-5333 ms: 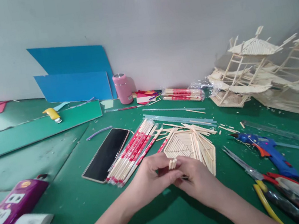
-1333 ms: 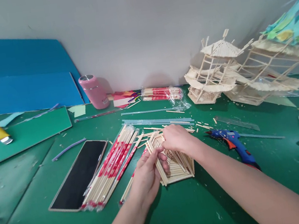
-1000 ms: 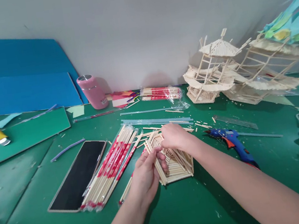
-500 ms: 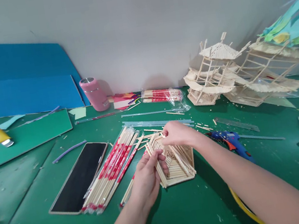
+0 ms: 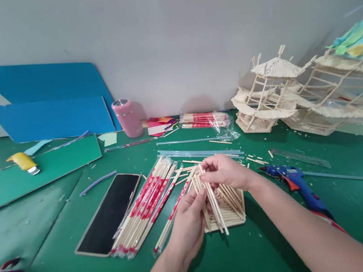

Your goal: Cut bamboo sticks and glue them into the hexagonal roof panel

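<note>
Two blue boards (image 5: 58, 120) stand by the wall along the tabletop's back edge, left of a pink flask (image 5: 129, 120); stick-built models (image 5: 275, 69) fill the back right corner, and a blue glue gun (image 5: 299, 182) lies toward the right edge. Toward the left edge, a yellow cutter (image 5: 22, 160) rests on a green board (image 5: 59, 165), with a dark-screened phone (image 5: 109, 215) nearer the middle. Clear plastic encloses red-and-white sticks in a near pack (image 5: 147, 204) beside the phone and in a far pack (image 5: 204, 120) by the back edge; what the flask holds cannot be seen. On the tabletop, well forward of the back edge, lies a many-sided stick panel (image 5: 229, 217), partly covered by the hands. Above it the right hand (image 5: 226, 172) pinches pale sticks (image 5: 217, 208) near their upper ends, thumb against fingers, while the left hand (image 5: 189, 221), fingers curled, grips more pale sticks between thumb and fingers just beside them
</note>
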Demonstrator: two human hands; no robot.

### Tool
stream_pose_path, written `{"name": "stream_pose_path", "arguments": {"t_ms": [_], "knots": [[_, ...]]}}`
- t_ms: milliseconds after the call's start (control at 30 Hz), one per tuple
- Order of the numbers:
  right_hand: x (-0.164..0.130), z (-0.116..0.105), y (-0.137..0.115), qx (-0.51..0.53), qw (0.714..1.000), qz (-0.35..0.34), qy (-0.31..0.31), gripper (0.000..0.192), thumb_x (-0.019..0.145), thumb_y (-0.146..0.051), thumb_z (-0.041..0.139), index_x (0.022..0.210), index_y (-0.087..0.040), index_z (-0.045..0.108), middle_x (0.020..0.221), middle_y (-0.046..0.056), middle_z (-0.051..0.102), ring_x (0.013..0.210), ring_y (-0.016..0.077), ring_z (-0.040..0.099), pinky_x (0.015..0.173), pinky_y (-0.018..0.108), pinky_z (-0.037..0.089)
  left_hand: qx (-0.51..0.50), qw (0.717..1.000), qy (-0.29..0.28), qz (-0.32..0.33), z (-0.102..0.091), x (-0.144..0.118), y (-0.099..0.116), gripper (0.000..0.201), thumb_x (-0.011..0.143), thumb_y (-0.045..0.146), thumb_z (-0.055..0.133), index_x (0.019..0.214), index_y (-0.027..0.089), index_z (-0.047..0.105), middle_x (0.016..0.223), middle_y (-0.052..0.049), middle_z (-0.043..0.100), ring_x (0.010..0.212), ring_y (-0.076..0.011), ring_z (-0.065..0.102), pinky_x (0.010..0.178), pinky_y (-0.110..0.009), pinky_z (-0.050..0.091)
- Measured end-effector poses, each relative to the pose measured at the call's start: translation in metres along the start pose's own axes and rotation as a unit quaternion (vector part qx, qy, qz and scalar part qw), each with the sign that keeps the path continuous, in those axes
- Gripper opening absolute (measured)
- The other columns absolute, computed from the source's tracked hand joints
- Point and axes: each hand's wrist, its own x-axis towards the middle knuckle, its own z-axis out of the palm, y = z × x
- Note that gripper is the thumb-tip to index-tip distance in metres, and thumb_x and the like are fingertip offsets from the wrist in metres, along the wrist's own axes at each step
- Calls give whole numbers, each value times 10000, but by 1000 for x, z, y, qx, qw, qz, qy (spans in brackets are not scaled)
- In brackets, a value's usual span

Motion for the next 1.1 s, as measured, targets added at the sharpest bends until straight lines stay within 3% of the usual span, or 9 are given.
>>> {"name": "stream_pose_path", "arguments": {"t_ms": [300,433,567,700,800,867,933,1100], "knots": [[-3,5,7,23,997,-65,46,126,707,-228,601,761,-142,528,666,-24,526,565,74,494,548,211,426,56,997,43,-8,-2,0,1,172,788,284,536,757,124,590,620,-53,628,505,-130,554,501,-231,401],[-8,5,5,37,994,-89,43,155,717,-247,603,811,-152,524,697,-18,532,593,92,525,582,243,463,111,993,30,37,-6,1,1,266,803,324,513,643,121,580,491,-6,526,454,-84,447,485,-197,333],[-17,10,-7,32,994,-106,25,105,754,-216,562,846,-178,528,693,-28,534,576,98,550,569,242,464,184,978,35,95,-7,1,6,235,797,304,530,637,139,577,554,2,508,540,-95,443,551,-204,340],[-27,19,-24,-56,986,-153,22,61,798,-167,490,827,-200,532,716,-37,524,522,82,544,515,218,437,254,955,10,151,-10,-9,19,170,795,266,534,708,149,622,677,-25,558,664,-131,468,650,-231,368],[-31,29,-28,-175,961,-206,52,56,771,-143,532,775,-197,547,712,-34,534,603,93,528,587,223,417,298,942,13,151,-17,-21,27,138,778,255,555,774,157,652,693,-29,579,677,-144,471,655,-238,379],[-33,36,-26,-232,943,-232,54,55,762,-139,549,760,-194,553,703,-27,543,657,106,515,622,224,401,330,933,25,140,-24,-30,29,145,761,261,574,706,154,657,645,-19,570,634,-137,460,618,-227,376],[-35,42,-22,-257,935,-241,41,64,770,-132,538,764,-193,556,710,-21,546,669,108,506,624,218,394,351,926,36,130,-31,-36,28,161,749,263,586,660,150,659,622,-19,569,609,-135,452,592,-222,372],[-38,50,-13,-260,938,-229,20,117,763,-117,531,834,-201,570,750,-9,563,676,112,517,618,219,399,377,920,11,104,-37,-41,25,171,779,252,545,769,150,681,716,-52,611,670,-162,490,635,-245,390]]}}
